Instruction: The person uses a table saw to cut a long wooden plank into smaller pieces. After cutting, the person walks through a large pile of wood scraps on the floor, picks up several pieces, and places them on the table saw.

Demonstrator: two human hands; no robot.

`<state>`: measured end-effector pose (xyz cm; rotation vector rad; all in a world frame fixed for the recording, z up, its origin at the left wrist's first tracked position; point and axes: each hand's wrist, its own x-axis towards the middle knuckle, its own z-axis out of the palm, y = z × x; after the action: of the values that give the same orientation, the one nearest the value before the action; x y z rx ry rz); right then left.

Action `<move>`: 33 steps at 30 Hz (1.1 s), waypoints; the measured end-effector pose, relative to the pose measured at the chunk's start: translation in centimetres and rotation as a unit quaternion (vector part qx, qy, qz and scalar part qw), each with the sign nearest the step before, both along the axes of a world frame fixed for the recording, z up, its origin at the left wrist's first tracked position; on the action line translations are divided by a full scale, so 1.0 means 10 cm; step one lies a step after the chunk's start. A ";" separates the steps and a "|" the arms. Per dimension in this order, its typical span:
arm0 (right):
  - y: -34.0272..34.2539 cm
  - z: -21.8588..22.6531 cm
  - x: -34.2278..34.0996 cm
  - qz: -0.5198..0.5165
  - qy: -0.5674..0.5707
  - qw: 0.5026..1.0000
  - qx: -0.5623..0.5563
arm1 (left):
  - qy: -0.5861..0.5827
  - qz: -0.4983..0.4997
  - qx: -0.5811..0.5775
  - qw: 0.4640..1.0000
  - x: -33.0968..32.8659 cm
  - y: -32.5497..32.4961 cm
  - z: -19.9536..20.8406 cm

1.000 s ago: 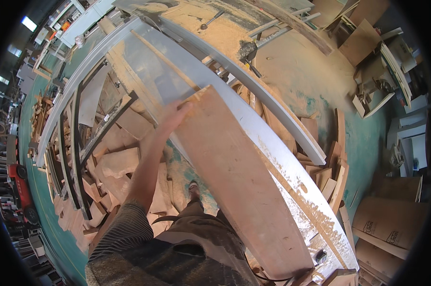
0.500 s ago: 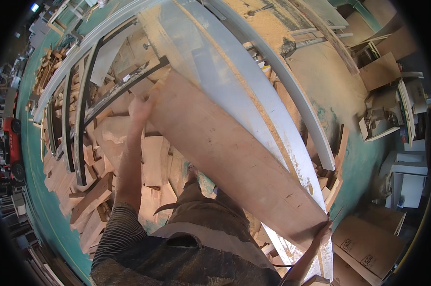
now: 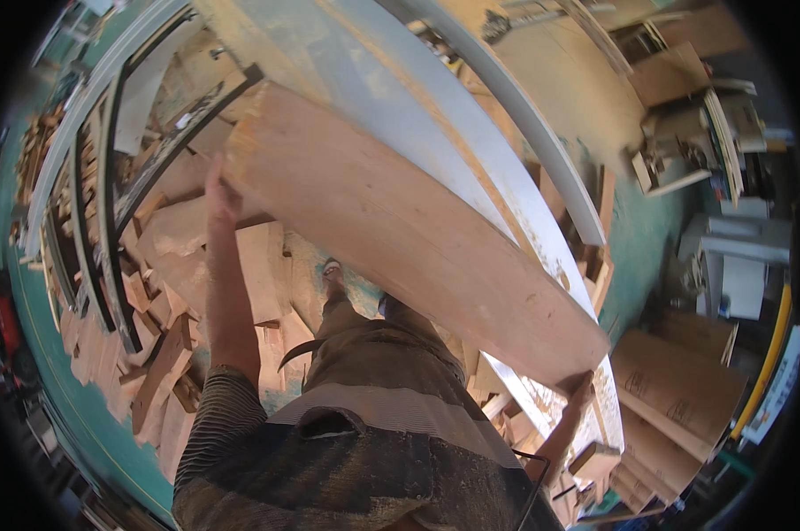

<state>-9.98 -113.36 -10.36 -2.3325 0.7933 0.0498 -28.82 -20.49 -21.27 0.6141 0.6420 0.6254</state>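
A long, wide wooden board [image 3: 409, 239] slants across the middle of the head view, from upper left to lower right. My left hand [image 3: 222, 196] grips its far left end, thumb side against the edge. At the near right end my right hand [image 3: 580, 393] holds the corner, its fingers partly hidden beneath the wood. Under and beyond the board lies a long pale metal machine table [image 3: 457, 146], streaked with sawdust. How far the board stands above that table I cannot tell.
A dark metal frame [image 3: 106, 190] stands at the left over heaped wood offcuts [image 3: 165, 354]. A grey rail [image 3: 528, 115] runs along the machine's far side. Flattened cardboard [image 3: 674, 389] leans at the right. My foot [image 3: 333, 273] is among scraps on the green floor [image 3: 42, 372].
The board's left end has moved left and toward the upper edge, and its right end has risen in the picture. Both hands have kept their grip, and the whole view has shifted.
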 end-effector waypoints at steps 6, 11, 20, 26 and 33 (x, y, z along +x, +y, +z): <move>0.25 0.01 -0.40 -0.095 -0.105 0.958 0.251 | 0.034 0.022 0.034 0.999 -0.14 0.23 -0.28; 0.30 -0.13 -0.46 -0.165 -0.162 0.940 0.250 | 0.029 -0.020 0.011 0.999 -0.05 0.24 -0.17; 0.57 0.08 -0.36 -0.174 -0.179 0.952 0.176 | 0.129 -0.007 0.036 0.991 0.22 -0.07 0.45; 0.37 0.49 -0.66 -0.101 -0.024 0.982 -0.157 | 0.247 -0.008 0.105 0.963 -0.04 0.07 0.97; 1.11 1.51 -0.60 -0.055 0.055 0.953 -0.291 | 0.424 -0.060 0.369 0.825 0.09 0.42 1.82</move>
<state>-16.03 -102.21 4.75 -2.8488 1.1095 -0.1191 -27.92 -16.31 -3.03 1.7066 1.1871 0.4453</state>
